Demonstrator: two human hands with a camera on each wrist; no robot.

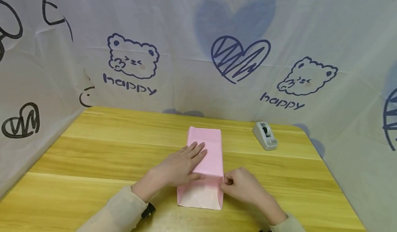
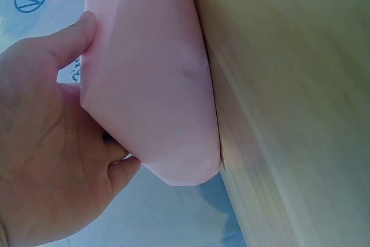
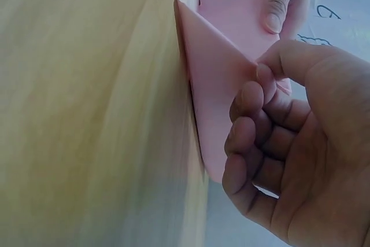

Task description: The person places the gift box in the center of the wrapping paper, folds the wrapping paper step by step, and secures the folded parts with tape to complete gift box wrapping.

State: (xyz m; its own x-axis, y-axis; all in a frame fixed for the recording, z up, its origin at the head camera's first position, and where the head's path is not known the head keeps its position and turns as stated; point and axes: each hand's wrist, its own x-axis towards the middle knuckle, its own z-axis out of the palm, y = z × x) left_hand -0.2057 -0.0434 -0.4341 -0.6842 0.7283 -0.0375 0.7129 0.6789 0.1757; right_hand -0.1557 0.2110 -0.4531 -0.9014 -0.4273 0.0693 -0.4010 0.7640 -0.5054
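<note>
A pink paper bag (image 1: pixel 213 156) lies lengthwise on the table, its open mouth toward me and the pale inside showing there. My left hand (image 1: pixel 181 166) rests on its upper face, fingers spread and mostly straight, thumb across the fold near the mouth. In the left wrist view, the bag's side (image 2: pixel 156 79) bulges down to the table beside that hand. My right hand (image 1: pixel 243 185) is at the bag's right edge near the mouth. In the right wrist view, its thumb and index finger pinch the creased paper (image 3: pixel 222 67), with the other fingers curled.
A pale tape dispenser (image 1: pixel 265 135) stands on the wooden table (image 1: pixel 124 142) at the back right. Behind the table hangs a white cloth (image 1: pixel 183 70) with drawn bears, hearts and lettering, and it also runs along both sides.
</note>
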